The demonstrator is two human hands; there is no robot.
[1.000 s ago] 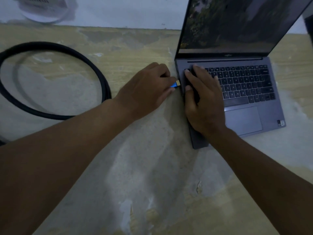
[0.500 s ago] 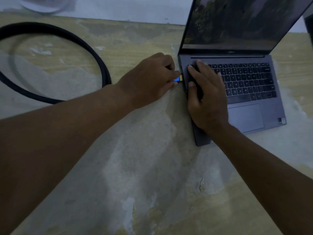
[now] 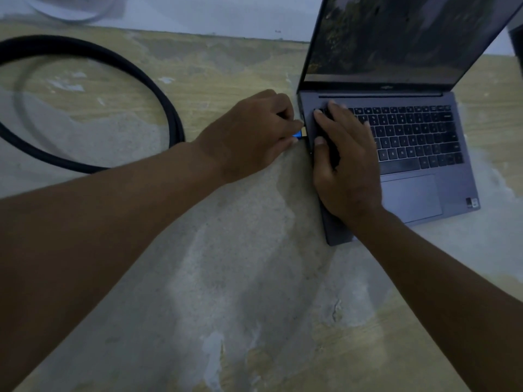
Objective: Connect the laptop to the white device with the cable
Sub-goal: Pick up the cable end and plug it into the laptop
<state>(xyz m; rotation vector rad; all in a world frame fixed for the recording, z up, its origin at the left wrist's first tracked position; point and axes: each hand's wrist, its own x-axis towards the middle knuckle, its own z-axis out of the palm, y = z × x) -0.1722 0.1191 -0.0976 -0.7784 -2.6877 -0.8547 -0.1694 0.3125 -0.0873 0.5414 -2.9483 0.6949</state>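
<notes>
An open grey laptop [image 3: 418, 171] sits at the right on a worn table, screen lit dimly. My left hand [image 3: 252, 137] pinches the cable's blue and gold plug [image 3: 299, 134], whose tip touches the laptop's left edge. My right hand [image 3: 343, 162] lies flat on the left side of the keyboard and palm rest, pressing the laptop down. The thick black cable [image 3: 158, 89] curves in a big loop at the left. A white device [image 3: 70, 8] shows partly at the top left edge.
The table [image 3: 240, 292] has a patchy, peeling wood-look surface. A pale wall [image 3: 212, 15] runs along the back edge. A dark object [image 3: 516, 38] peeks in at the right edge behind the laptop screen.
The plug has moved right, from a small gap to touching the laptop's left edge. My right hand stays on the keyboard. The view shifted slightly.
</notes>
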